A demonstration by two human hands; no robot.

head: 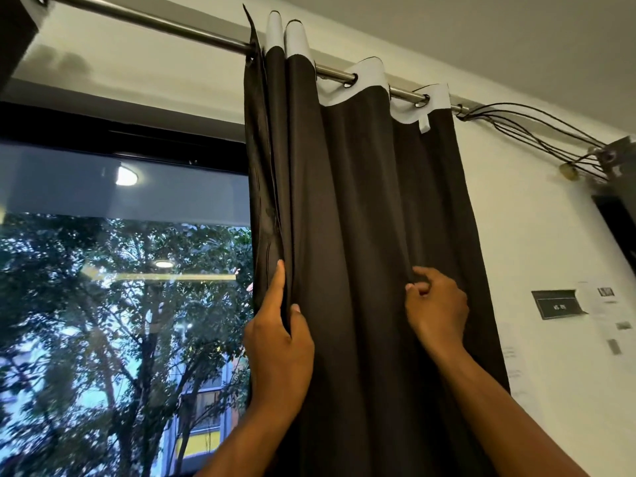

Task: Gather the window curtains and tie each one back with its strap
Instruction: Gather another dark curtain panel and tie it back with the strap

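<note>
Both hands grip the dark curtain [361, 218]: the left hand [280, 342] pinches its bunched left edge between thumb and fingers, the right hand [437, 308] curls around a middle fold. Above, it hangs on the rod [165, 20].

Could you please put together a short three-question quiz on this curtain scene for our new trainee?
1. True or false: the dark curtain hangs from a metal rod by eyelets.
2. What is the right hand doing? A) resting flat on the wall B) pinching a fold of the curtain C) holding a strap
3. Fill in: the left hand grips the curtain's edge nearest the ____.

Key
1. True; the white header band is threaded on the rod.
2. B; its fingers curl round a pleat, and no strap is in view.
3. Window; the thumb is in front of the fabric and the forefinger points up along the edge.
</note>
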